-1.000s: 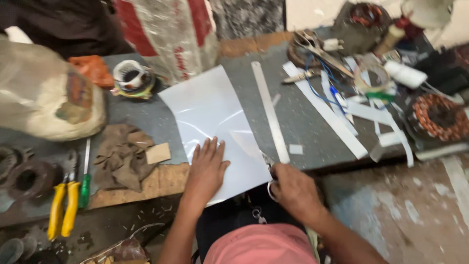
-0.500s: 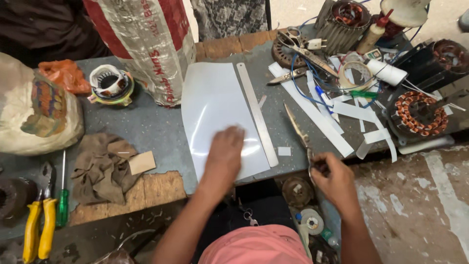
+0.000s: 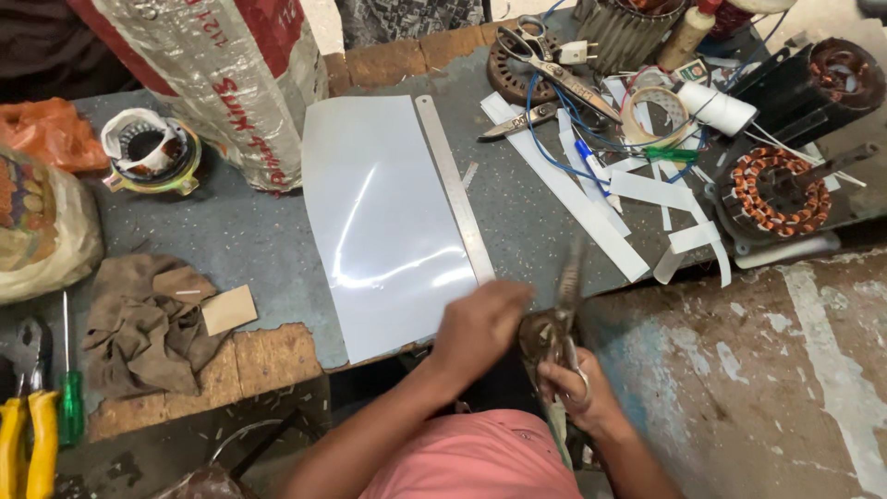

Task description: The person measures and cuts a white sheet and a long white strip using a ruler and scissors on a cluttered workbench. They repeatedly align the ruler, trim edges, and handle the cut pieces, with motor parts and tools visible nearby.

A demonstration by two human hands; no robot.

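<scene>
Scissors [image 3: 564,305], blurred, sit in the right hand [image 3: 568,383] just off the near right corner of the white sheet [image 3: 388,222], blades pointing away from the person, fingers curled through the handle loops, so that hand is closed on them. Left hand [image 3: 480,323] is just beside the scissors, on the sheet's near right corner, fingers bent down & blurred; can't tell if it grips anything or only presses on the sheet edge. Sheet lies flat on the grey worktable [image 3: 249,236], long side running away from the person, w/ a steel ruler [image 3: 453,185] lying along its right edge, touching or nearly so. Left of the sheet, at its far end, a big printed sack [image 3: 222,74] stands upright, & just left of that a small motor stator w/ white insulation [image 3: 148,148]. Near left of the sheet: brown rag [image 3: 148,323] w/ a small card piece [image 3: 228,308] on it; further left a green screwdriver [image 3: 69,407] & yellow-handled pliers [image 3: 28,444]. Right of the sheet, past the ruler: long white cut strips [image 3: 573,194], blue wire [image 3: 554,139], a second pair of scissors [image 3: 545,55] at the far side, tape roll [image 3: 651,115], & a stator w/ copper windings [image 3: 776,189] well apart at the table's right edge. Person's pink shirt [image 3: 480,457] shows at the bottom.
</scene>
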